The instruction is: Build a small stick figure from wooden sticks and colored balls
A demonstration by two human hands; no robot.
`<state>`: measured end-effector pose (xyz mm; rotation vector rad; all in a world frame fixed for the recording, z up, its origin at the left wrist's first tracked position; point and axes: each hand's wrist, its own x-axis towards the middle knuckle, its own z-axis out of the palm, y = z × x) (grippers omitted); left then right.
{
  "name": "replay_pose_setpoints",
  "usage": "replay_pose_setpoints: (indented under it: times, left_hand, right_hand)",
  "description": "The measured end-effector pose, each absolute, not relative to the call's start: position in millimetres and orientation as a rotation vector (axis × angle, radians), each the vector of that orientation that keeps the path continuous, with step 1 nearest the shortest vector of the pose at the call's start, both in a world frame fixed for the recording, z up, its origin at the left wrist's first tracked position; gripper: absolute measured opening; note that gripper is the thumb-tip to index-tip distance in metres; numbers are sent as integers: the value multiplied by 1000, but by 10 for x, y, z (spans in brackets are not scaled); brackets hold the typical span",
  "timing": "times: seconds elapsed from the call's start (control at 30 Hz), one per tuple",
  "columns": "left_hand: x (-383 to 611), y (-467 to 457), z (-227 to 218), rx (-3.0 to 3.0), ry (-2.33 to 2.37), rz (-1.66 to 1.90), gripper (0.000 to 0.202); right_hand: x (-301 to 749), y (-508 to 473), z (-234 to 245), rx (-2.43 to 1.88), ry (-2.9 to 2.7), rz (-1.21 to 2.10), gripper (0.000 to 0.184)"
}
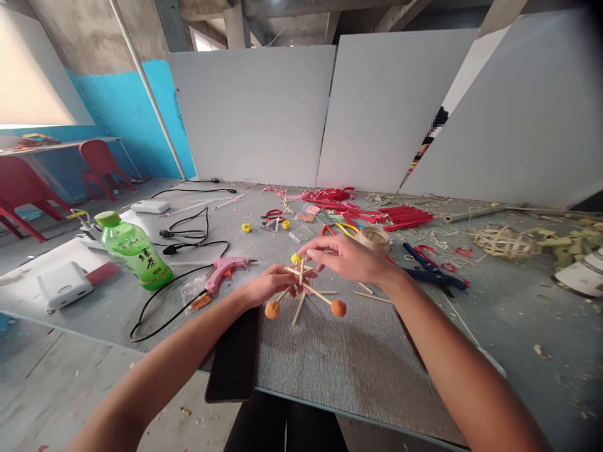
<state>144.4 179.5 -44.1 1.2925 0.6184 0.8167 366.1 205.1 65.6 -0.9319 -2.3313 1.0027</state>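
Observation:
Above the near edge of the table, a small figure of wooden sticks (301, 273) is held up between my hands. My left hand (269, 284) is closed round its crossed sticks, with some fingertips hidden behind them. On top of the figure sits a yellow clay ball (296, 258). My right hand (346, 256) reaches over from the right, its bent fingers closed at the yellow ball's side. Two sticks slant down and end in an orange clay ball (272, 309) on the left and another orange clay ball (338, 307) on the right.
A phone (233, 358) lies by my left forearm. Further left are a pink glue gun (228, 271) with its cable and a green tea bottle (134, 251). Blue cutters (433, 273), a round tub (374, 238) and red strips (407, 217) lie to the right and behind.

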Motion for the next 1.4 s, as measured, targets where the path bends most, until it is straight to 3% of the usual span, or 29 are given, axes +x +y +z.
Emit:
replay_pose_setpoints:
  times: [0.17, 0.4, 1.07, 1.27, 1.4]
  left_hand:
    - [1420, 1769, -432, 1371, 631, 808, 37]
    - [1417, 1748, -418, 1466, 630, 731, 37]
    - [1503, 1736, -432, 1390, 619, 772, 45]
    - [1472, 1757, -379, 1410, 630, 781, 46]
    - [1450, 1788, -363, 1389, 659, 821, 50]
  right_hand:
    - [3697, 2227, 547, -961, -2171, 1018, 31]
    - [3565, 2263, 389, -846, -2195, 1411, 41]
    - [3530, 2250, 335, -850, -2121, 1249, 24]
    - [3545, 2274, 326, -841, -2104, 1318, 34]
    - [3617, 2270, 446, -840, -2047, 1171, 39]
